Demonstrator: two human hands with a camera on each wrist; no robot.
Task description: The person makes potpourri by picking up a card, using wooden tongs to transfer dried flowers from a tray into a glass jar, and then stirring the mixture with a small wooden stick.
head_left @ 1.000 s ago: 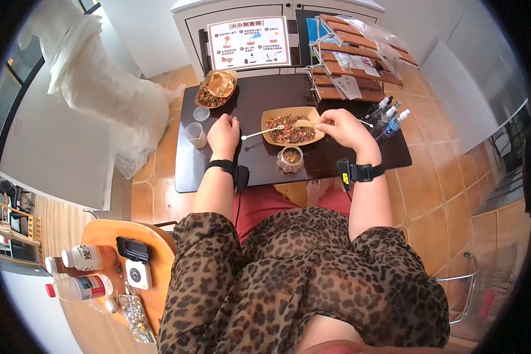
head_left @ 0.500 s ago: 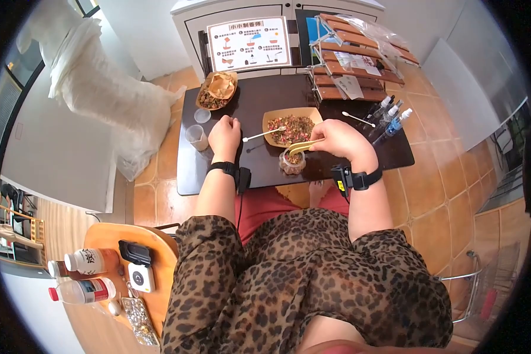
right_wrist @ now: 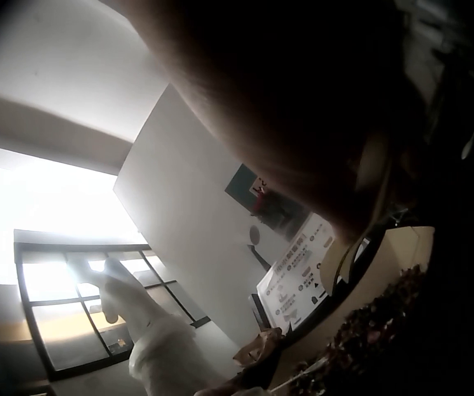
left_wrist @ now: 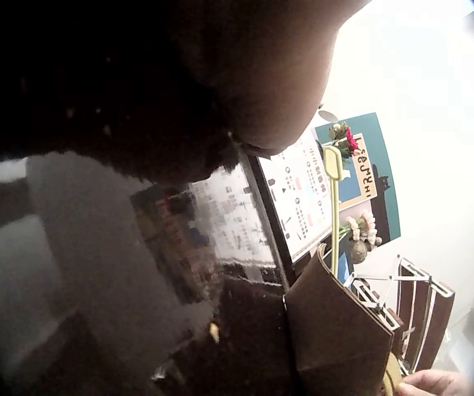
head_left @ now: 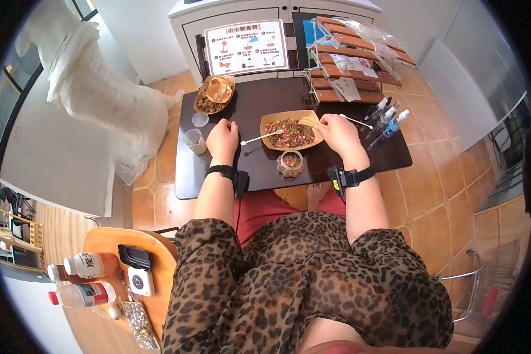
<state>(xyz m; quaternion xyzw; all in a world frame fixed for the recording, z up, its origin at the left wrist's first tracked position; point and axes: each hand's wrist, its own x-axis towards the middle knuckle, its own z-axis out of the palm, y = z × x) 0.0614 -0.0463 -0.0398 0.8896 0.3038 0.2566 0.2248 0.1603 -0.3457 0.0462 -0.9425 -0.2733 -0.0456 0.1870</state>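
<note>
A paper tray (head_left: pixel 268 141) of dried petals and herbs sits mid-table, a pale spoon (head_left: pixel 259 138) lying across its left rim. The right hand (head_left: pixel 342 140) pinches yellow tweezers (head_left: pixel 312 122), whose tips are over the tray's right part; the right wrist view shows the tweezers (right_wrist: pixel 346 262) dimly above the tray (right_wrist: pixel 410 246). In front of the tray stands a small clear jar (head_left: pixel 290 165) with some mix inside. The left hand (head_left: pixel 222 141) rests on the table left of the tray, fingers loosely curled, holding nothing visible; it is dark in the left wrist view.
A clear cup (head_left: pixel 194 141), a round lid (head_left: pixel 200 120) and a second paper tray (head_left: pixel 213 95) stand at the table's left. Spray bottles (head_left: pixel 387 125) and a white stick (head_left: pixel 356 121) are at the right, below a folded wooden rack (head_left: pixel 348 65). An instruction sheet (head_left: pixel 246 47) stands behind.
The right hand moved the tweezers from the tray to the jar, then back up and right over the tray. The left hand stayed in place.
</note>
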